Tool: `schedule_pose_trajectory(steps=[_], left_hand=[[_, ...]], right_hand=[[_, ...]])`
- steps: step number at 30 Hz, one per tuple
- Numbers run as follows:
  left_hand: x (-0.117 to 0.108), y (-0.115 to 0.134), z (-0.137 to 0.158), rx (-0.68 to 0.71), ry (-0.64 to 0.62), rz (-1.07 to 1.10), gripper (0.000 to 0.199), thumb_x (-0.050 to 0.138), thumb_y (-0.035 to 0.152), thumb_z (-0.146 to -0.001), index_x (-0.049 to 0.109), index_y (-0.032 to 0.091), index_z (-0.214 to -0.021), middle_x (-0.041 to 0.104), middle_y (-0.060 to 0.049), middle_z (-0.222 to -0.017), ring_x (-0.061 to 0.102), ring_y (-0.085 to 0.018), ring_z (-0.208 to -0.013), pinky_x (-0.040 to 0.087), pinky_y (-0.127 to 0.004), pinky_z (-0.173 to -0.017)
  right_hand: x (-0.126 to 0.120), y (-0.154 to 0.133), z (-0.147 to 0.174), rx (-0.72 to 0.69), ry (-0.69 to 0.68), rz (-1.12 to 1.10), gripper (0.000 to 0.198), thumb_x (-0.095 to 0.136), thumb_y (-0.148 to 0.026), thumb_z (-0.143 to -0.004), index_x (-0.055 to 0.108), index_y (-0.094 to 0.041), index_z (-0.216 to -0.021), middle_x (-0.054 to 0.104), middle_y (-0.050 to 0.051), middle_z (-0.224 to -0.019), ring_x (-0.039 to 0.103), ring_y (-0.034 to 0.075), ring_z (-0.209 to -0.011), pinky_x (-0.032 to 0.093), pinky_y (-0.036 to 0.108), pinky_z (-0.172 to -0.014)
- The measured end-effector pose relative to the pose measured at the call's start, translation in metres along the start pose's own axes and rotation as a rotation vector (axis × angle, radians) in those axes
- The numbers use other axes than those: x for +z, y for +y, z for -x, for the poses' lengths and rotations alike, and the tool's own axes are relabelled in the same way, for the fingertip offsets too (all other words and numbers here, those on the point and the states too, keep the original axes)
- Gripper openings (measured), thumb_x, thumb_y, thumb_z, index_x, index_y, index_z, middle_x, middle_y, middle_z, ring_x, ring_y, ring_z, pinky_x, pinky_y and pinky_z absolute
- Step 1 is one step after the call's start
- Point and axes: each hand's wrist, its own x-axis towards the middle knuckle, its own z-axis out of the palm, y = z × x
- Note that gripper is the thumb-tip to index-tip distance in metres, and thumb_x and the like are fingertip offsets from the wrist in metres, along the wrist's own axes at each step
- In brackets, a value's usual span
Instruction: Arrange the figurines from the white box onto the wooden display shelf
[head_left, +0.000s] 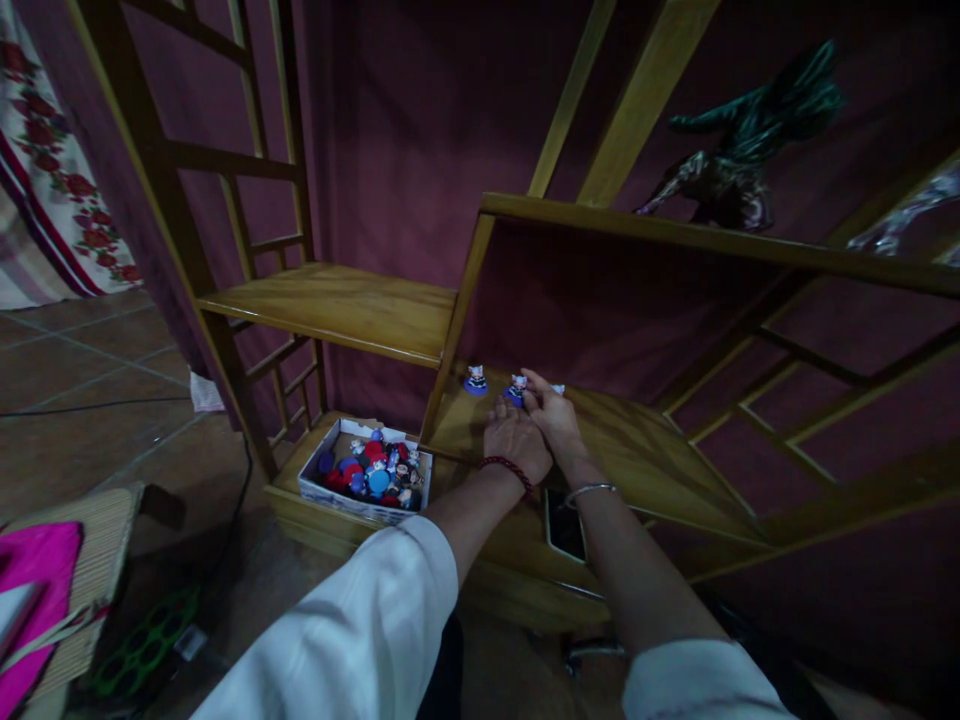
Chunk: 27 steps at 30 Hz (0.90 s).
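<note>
A small figurine [518, 386] with a pale head and a purple-blue base stands on the wooden shelf [615, 440]. My right hand [556, 415] has its index finger by the figurine's head and its thumb lower down, closed around its right side. Just in front of the base, my left hand [517, 440] lies palm down, its fingers slightly apart and their tips partly hidden. To the left, a similar figurine [475, 380] stands upright. Behind my right hand, another small pale figurine [558, 389] is mostly covered.
An open box [315, 488] full of small figures sits on the lower ledge at left. A dark-screened phone [564, 525] lies below my wrists. The upper board [600, 220] overhangs the shelf and carries a dark statue [735, 150]. A higher side shelf [345, 305] is at left.
</note>
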Motion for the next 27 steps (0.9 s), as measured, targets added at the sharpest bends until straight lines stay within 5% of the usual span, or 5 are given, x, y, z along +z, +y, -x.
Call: schedule_pose_trajectory(steps=[27], left_hand=[[-0.013, -0.008, 0.015, 0.082, 0.145, 0.126, 0.028, 0.041, 0.012, -0.072, 0.055, 0.009, -0.096, 0.056, -0.013, -0.098, 0.047, -0.02, -0.096, 0.035, -0.033, -0.089]], right_hand=[[-0.008, -0.016, 0.017, 0.083, 0.064, -0.266, 0.023, 0.054, -0.024, -0.071, 0.059, -0.019, -0.093, 0.066, 0.004, -0.085, 0.062, 0.016, -0.079, 0.05, 0.029, -0.076]])
